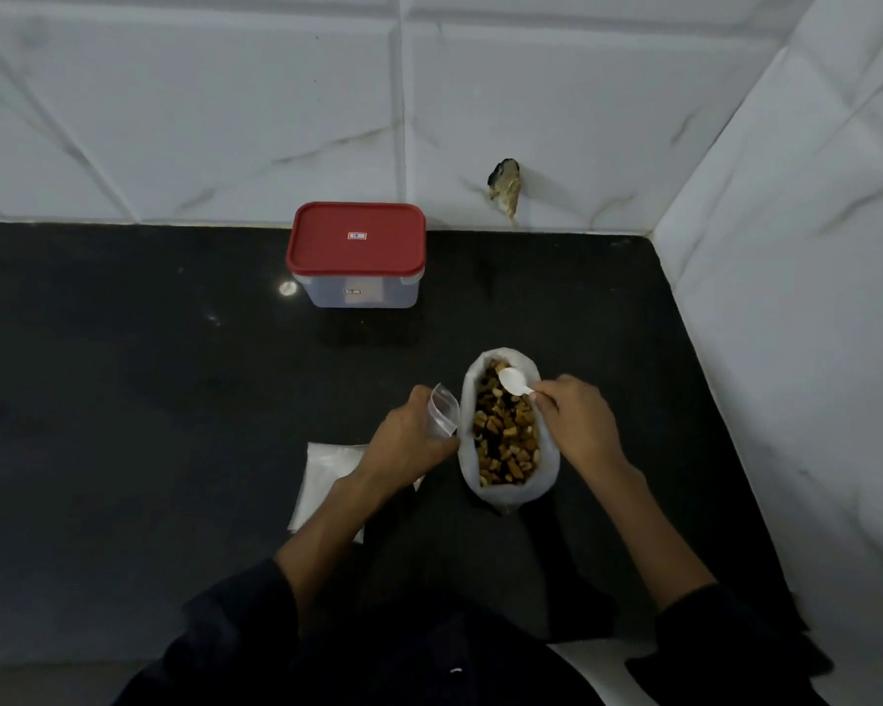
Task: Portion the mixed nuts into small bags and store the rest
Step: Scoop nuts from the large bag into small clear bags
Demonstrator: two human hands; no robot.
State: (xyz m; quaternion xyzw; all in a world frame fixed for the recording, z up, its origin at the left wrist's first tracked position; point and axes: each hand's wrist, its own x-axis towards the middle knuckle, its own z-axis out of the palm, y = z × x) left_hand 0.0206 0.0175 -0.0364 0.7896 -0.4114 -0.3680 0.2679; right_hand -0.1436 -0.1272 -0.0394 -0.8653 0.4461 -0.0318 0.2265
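A large white bag [546, 468] stands open on the black counter, full of mixed nuts [505, 440]. My right hand [577, 417] holds a white plastic spoon [513, 382] by its handle, the bowl hovering over the nuts near the bag's far rim. My left hand [411, 438] grips a small clear bag [444, 410] just left of the big bag, its mouth held up and open. A pile of flat small bags [322, 476] lies under my left forearm.
A clear storage box with a red lid [356, 245] stands shut near the back wall. White tiled walls close in behind and on the right. The black counter [123, 400] stretches left. A chipped hole [505, 188] marks the back wall.
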